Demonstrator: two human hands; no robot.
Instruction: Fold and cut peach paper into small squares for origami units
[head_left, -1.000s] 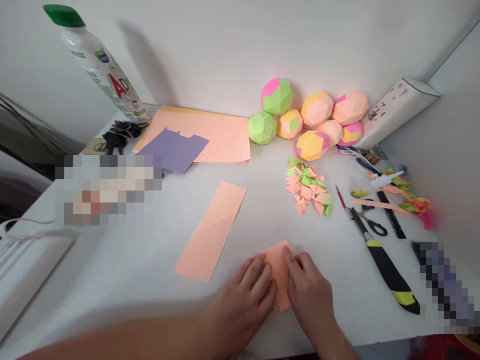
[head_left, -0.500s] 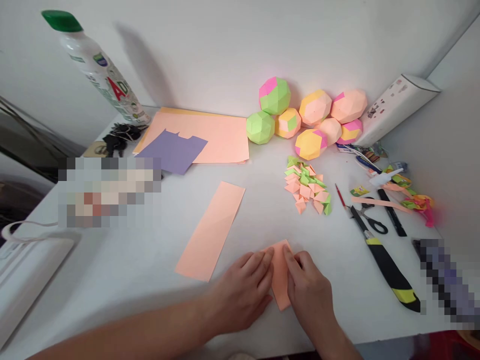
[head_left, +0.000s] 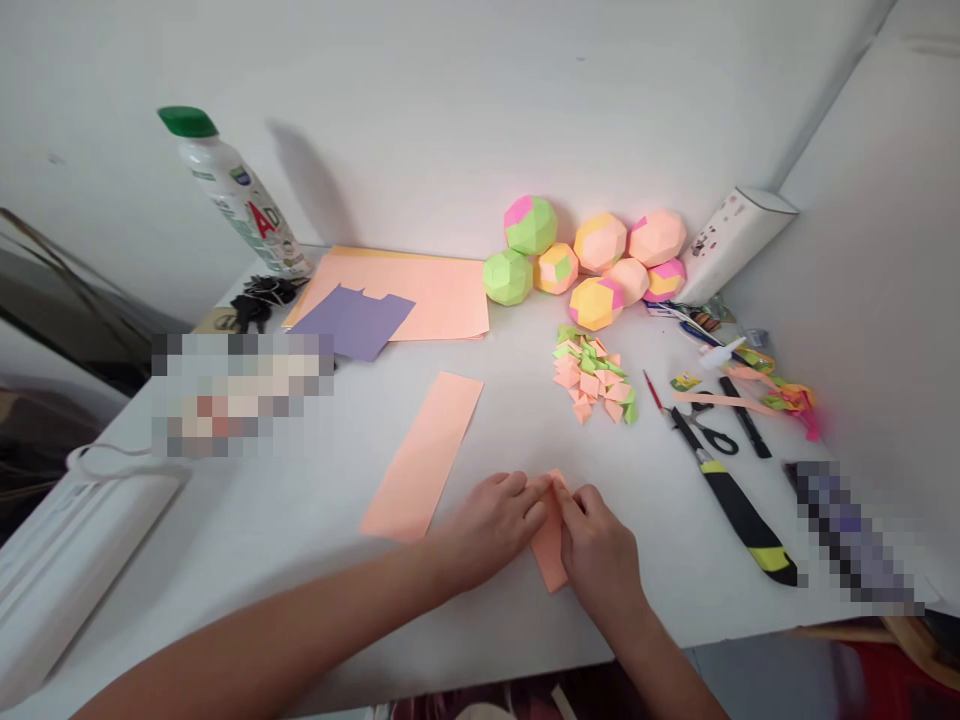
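Your left hand (head_left: 499, 525) and right hand (head_left: 600, 550) press the small peach paper (head_left: 552, 560) against the table (head_left: 517, 430); whether either pinches it, I can't tell. You're probably folding; next likely calls for an even crease. Beyond lies a longer peach strip (head_left: 424, 455).

We're mostly looking at matt paper here: the folded piece (head_left: 551, 560) near the worktop (head_left: 517, 420)'s front edge, the smooth strip (head_left: 424, 455), the faceted balls (head_left: 530, 226) along the back edge. The bottle (head_left: 238, 200) by the back left corner looks like smooth, slightly shiny plastic. Towards the right edge, we've got a knife (head_left: 742, 510) with a metal neck and dull black handle.
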